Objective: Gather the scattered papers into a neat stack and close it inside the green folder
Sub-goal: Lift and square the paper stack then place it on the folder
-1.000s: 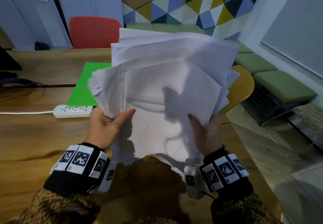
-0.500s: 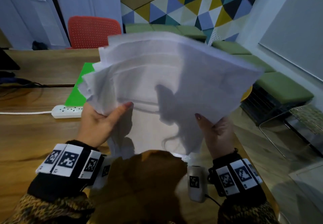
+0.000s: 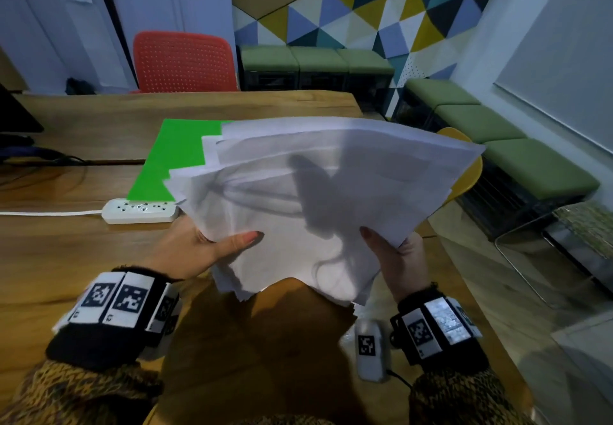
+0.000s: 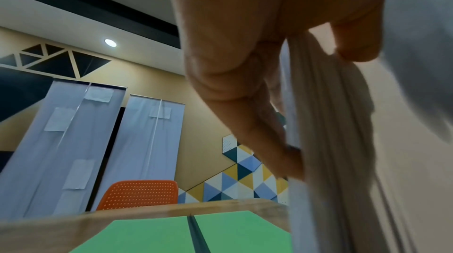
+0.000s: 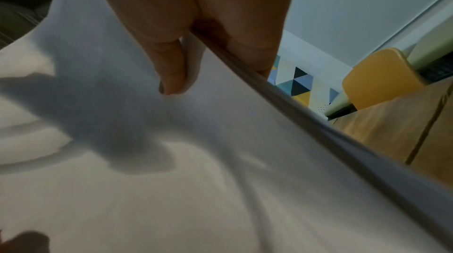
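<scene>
Both hands up w/ the papers [image 3: 318, 199] held above the table [image 3: 66, 259], centre of the head frame, sheets fanned & uneven, edges stepped at upper left of the pile, lower edge ragged near the wrists. Left hand [image 3: 195, 252] at the pile's lower-left corner, thumb laid across the top sheet, other fingers out of sight beneath; in the left wrist view [image 4: 245, 53] fingers under the bundle & thumb pressing from the other side, so a pinch on the papers [image 4: 331, 121]. Right hand [image 3: 398, 259] at the lower-right edge, thumb tip on top, palm behind the sheets; right wrist view [image 5: 196, 15] shows thumb on the top face & fingers wrapped under the stack edge, also clamped on the papers [image 5: 171, 160]. Green folder [image 3: 175, 156] flat on the table, left of centre, lying open w/ a dark crease down its middle in the left wrist view [image 4: 220, 234], right part hidden behind the held pile. White power strip [image 3: 139, 210] just below the folder's near edge, cord running off to frame left. Red chair [image 3: 182, 61] at the far side of the table, upper left; yellow chair [image 3: 464, 172] peeking from behind the papers at right; green benches [image 3: 497, 146] along the wall, upper right
</scene>
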